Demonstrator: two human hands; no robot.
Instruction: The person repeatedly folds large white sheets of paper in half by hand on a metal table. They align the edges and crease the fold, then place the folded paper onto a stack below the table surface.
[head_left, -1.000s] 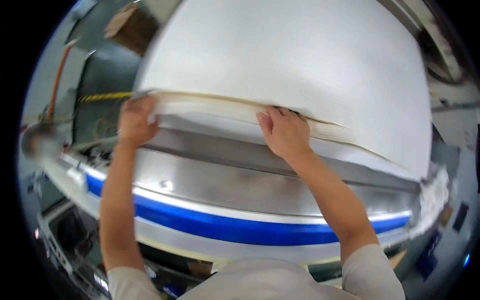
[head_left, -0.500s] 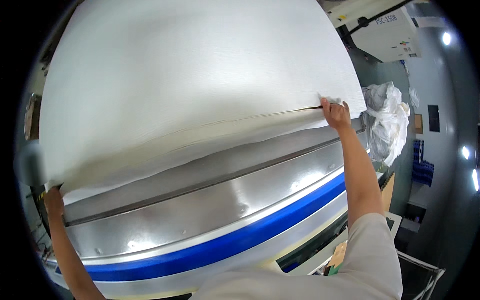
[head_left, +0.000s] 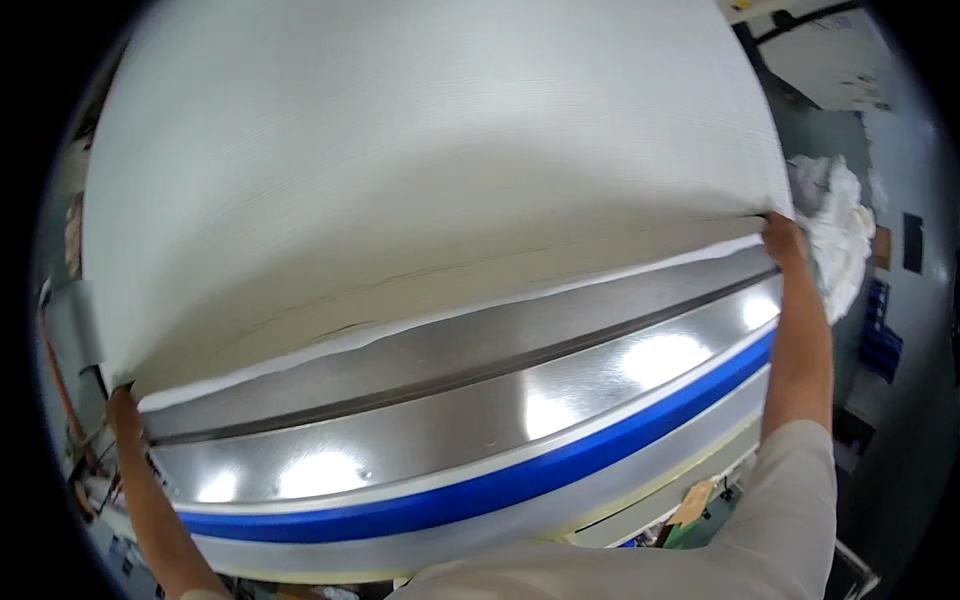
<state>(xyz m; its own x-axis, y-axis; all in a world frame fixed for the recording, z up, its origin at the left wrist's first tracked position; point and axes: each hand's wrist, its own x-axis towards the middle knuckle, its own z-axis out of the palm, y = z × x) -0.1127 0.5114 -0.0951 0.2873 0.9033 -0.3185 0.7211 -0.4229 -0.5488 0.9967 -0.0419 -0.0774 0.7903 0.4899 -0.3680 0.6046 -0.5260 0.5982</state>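
Observation:
A wide sheet of white fabric (head_left: 430,130) covers the far part of the machine bed, its near edge loose and slightly wavy above a metal ledge. My left hand (head_left: 122,410) is closed on the fabric's near left corner. Far to the right, my right hand (head_left: 783,240) grips the near right corner, its fingers partly hidden by the hand itself. Between both hands the fabric's edge runs stretched, with fine creases along it. Below it lies the shiny metal ledge (head_left: 430,440), marked by a dark groove.
A blue strip (head_left: 480,497) runs along the machine's front, close to my body. Crumpled white material (head_left: 838,235) lies on the right beyond my right hand. A pale machine cabinet (head_left: 825,60) stands at the far right. A brown piece of cardboard (head_left: 692,503) is near my right sleeve.
My right hand has moved right to the fabric's corner, and the near edge looks straighter. My left hand stays on the left corner. The whole view has shifted a little.

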